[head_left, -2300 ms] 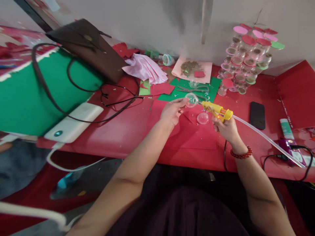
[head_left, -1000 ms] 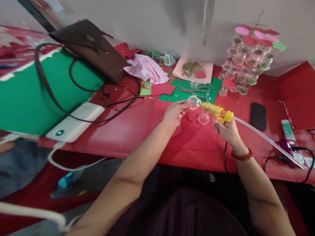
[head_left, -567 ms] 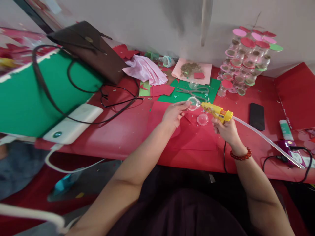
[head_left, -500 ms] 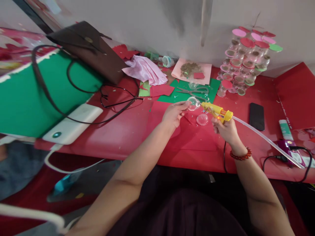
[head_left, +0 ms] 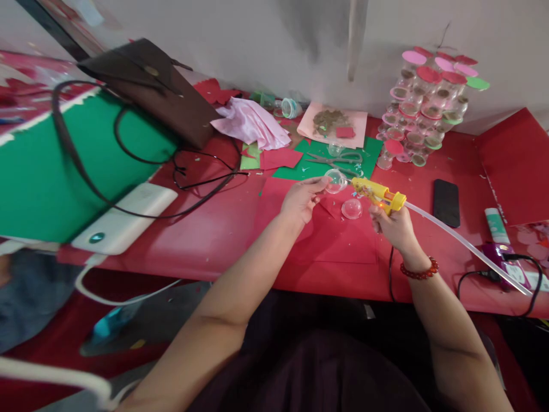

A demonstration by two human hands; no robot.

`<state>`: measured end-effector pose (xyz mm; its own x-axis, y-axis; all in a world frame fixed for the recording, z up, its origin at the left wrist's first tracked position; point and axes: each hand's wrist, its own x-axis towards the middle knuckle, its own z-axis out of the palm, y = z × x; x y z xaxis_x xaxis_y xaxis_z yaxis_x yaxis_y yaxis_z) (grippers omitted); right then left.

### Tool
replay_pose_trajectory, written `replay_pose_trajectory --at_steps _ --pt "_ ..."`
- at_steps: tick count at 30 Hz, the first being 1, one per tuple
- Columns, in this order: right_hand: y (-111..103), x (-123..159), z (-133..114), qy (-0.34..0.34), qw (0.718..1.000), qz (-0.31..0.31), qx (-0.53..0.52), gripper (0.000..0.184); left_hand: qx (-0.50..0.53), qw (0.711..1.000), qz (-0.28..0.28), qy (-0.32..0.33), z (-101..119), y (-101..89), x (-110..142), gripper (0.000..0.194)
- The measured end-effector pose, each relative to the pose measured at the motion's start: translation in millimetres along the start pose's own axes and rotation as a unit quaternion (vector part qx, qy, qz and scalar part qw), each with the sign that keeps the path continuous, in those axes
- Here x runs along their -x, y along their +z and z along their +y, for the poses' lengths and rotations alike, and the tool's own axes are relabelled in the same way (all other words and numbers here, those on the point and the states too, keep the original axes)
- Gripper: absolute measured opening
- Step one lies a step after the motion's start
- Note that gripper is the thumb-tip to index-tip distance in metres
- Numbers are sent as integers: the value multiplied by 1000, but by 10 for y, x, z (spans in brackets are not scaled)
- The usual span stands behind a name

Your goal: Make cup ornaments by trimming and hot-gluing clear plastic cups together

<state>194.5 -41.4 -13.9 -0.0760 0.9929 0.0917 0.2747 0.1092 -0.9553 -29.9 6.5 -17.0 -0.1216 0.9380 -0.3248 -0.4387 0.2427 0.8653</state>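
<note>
Between thumb and fingers, my left hand point(head_left: 302, 199) pinches a small clear plastic cup point(head_left: 335, 181) by its rim, above the red paper. My right hand point(head_left: 393, 222) is wrapped around the handle of a yellow hot glue gun point(head_left: 377, 193), with a small orange light glowing on it. The gun's nozzle points left at the cup, close to its right edge; I cannot tell whether they touch. A long clear glue stick point(head_left: 465, 245) sticks out of the gun's back. Just below the nozzle, another clear cup point(head_left: 352, 209) lies on the red paper point(head_left: 326, 240).
Scissors point(head_left: 333, 159) lie on green paper point(head_left: 286, 171) behind the cup. A hanging stack of clear cups with coloured discs point(head_left: 424, 109) stands at the back right. A phone point(head_left: 446, 203) lies rightward. A brown bag point(head_left: 154, 91) and white power strip point(head_left: 126, 220) are leftward.
The cup in my left hand has tilted and shifted slightly, and the gap between it and the nozzle looks a little wider now. My right hand keeps its grip on the glue gun.
</note>
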Motion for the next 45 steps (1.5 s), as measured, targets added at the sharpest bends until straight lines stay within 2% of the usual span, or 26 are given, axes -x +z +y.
replay_pose_trajectory --at_steps 10,16,23,31,40,45 --pt "13 0 -26 4 1000 7 4 45 15 1000 8 -7 38 32 46 18" --pt "30 17 -38 -3 1000 -3 5 50 18 1000 15 -18 32 49 51 13" --pt "23 28 -28 -11 1000 -15 24 51 6 1000 2 -9 17 27 24 23" --pt "9 56 -135 4 999 -36 19 45 0 1000 -8 -1 20 0 -7 22" --pt "-10 31 -49 15 1000 -2 -18 47 21 1000 13 -11 23 21 -17 18" --pt "-4 20 -24 17 1000 3 -22 49 25 1000 7 -13 12 14 -26 17"
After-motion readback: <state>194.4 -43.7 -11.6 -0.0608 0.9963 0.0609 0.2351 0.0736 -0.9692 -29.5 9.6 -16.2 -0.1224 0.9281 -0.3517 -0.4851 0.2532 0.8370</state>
